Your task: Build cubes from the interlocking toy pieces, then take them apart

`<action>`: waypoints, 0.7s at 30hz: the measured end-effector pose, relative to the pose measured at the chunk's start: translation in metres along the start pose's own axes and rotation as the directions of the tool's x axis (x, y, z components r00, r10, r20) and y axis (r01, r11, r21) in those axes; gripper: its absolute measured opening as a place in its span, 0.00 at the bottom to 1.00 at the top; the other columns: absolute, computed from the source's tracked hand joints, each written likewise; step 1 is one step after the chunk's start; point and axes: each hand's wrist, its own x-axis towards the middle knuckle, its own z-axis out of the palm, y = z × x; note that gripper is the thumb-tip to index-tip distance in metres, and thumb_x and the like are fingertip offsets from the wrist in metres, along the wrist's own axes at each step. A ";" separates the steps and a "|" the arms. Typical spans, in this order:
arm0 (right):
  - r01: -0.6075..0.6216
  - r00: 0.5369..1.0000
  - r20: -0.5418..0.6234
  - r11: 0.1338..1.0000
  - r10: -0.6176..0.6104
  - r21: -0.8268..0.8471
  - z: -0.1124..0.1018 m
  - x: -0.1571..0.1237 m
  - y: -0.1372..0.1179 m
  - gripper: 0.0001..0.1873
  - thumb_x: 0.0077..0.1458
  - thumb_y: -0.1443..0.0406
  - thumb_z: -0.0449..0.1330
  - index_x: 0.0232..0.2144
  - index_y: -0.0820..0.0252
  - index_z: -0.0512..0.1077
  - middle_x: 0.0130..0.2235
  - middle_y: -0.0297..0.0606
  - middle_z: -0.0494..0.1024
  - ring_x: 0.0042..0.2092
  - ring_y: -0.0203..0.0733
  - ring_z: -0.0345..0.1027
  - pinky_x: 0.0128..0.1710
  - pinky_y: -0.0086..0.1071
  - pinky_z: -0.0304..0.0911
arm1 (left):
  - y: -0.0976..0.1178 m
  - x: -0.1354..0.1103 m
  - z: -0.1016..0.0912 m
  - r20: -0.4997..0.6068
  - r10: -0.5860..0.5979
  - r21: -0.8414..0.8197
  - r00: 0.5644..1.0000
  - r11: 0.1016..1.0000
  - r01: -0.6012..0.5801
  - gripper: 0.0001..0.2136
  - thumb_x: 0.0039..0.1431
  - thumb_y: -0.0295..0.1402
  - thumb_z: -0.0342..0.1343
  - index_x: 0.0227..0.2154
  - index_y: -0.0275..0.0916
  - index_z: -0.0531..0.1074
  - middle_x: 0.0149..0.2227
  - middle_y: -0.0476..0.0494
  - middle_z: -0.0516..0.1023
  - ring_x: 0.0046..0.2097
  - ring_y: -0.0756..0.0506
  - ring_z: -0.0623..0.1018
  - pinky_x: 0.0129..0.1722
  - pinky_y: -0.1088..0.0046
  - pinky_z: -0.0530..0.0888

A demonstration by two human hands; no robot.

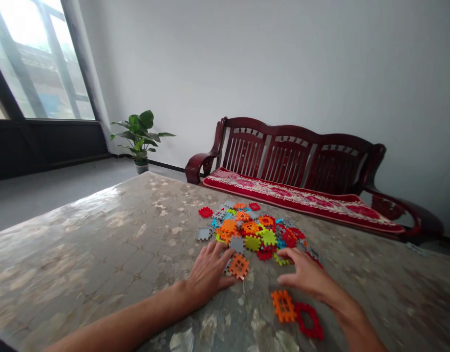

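Interlocking plastic tiles with notched edges lie in a loose pile, among them a grey tile [237, 244], an orange tile [228, 226] and a yellow-green tile [269, 237]. My left hand [209, 271] rests at the pile's near left side, fingers stretched and thumb apart. An orange window tile [239, 266] lies just beside its thumb and index finger. At the near right, my right hand [307, 273] has its thumb and fingers apart, the fingertips by a lime-green piece [281, 259]; whether they touch it, I cannot tell. Below that hand, another orange window tile [284, 306] adjoins a red frame tile [308, 320].
The pile lies on a table with a patterned grey-brown cover [137, 264]. Behind the table stands a dark red wooden bench [283, 146] with a red floral cushion [301, 195]. A potted plant [139, 134] stands on the floor at the left, near a window [41, 63].
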 end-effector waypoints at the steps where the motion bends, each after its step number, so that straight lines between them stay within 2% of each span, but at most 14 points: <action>1: -0.015 1.000 0.012 0.996 0.016 -0.090 0.000 -0.012 0.008 0.31 0.32 0.62 0.68 0.45 0.52 0.75 0.47 0.40 0.76 0.49 0.49 0.68 0.46 0.35 0.62 | 0.003 0.000 0.003 0.014 -0.014 0.005 1.000 1.000 0.014 0.27 0.53 0.49 0.60 0.55 0.49 0.66 0.52 0.42 0.68 0.54 0.38 0.65 0.55 0.56 0.65; 4: -0.077 0.995 0.036 0.961 0.090 -0.267 0.008 -0.040 0.019 0.39 0.30 0.62 0.68 0.51 0.50 0.72 0.52 0.41 0.73 0.54 0.53 0.64 0.48 0.35 0.60 | 0.009 0.006 0.010 0.030 -0.044 0.018 0.999 0.999 0.044 0.26 0.53 0.49 0.60 0.54 0.48 0.67 0.53 0.42 0.67 0.54 0.37 0.65 0.54 0.56 0.65; 7: -0.100 0.993 0.034 0.945 0.116 -0.311 0.019 -0.057 0.015 0.40 0.32 0.62 0.67 0.54 0.47 0.70 0.55 0.40 0.70 0.55 0.53 0.61 0.48 0.35 0.60 | 0.014 0.013 0.011 0.054 -0.052 0.008 0.997 0.999 0.052 0.23 0.53 0.49 0.60 0.50 0.46 0.68 0.51 0.42 0.68 0.52 0.38 0.66 0.52 0.59 0.66; 11: -0.015 0.999 0.026 0.976 0.021 -0.216 0.028 -0.063 0.003 0.26 0.40 0.64 0.62 0.46 0.45 0.73 0.50 0.37 0.71 0.53 0.48 0.62 0.48 0.33 0.58 | 0.018 0.018 0.009 0.082 -0.050 -0.005 0.995 0.999 0.051 0.21 0.54 0.51 0.58 0.46 0.45 0.69 0.48 0.44 0.70 0.50 0.40 0.67 0.49 0.62 0.66; 15: -0.017 1.000 -0.014 0.990 0.015 -0.141 0.032 -0.059 -0.003 0.15 0.41 0.65 0.60 0.37 0.52 0.72 0.42 0.36 0.73 0.47 0.44 0.66 0.45 0.31 0.58 | 0.016 0.017 0.013 0.035 -0.036 -0.031 0.999 0.999 0.037 0.20 0.55 0.50 0.58 0.44 0.43 0.69 0.45 0.44 0.71 0.48 0.41 0.68 0.48 0.63 0.67; 18: -0.057 0.997 -0.063 0.996 0.052 -0.075 0.037 -0.052 -0.002 0.14 0.41 0.64 0.61 0.35 0.54 0.68 0.38 0.34 0.74 0.40 0.42 0.68 0.39 0.30 0.58 | 0.017 0.015 0.019 -0.023 -0.003 -0.048 1.000 0.999 0.002 0.15 0.57 0.48 0.56 0.40 0.43 0.69 0.42 0.45 0.72 0.46 0.42 0.69 0.46 0.64 0.67; 21: -0.086 0.988 -0.132 0.996 0.085 0.000 0.046 -0.045 0.004 0.17 0.40 0.65 0.60 0.37 0.53 0.65 0.36 0.31 0.75 0.34 0.39 0.68 0.34 0.30 0.57 | 0.020 0.014 0.023 -0.036 0.078 -0.056 0.996 0.995 -0.080 0.09 0.61 0.43 0.53 0.35 0.43 0.69 0.40 0.46 0.72 0.45 0.43 0.70 0.45 0.67 0.67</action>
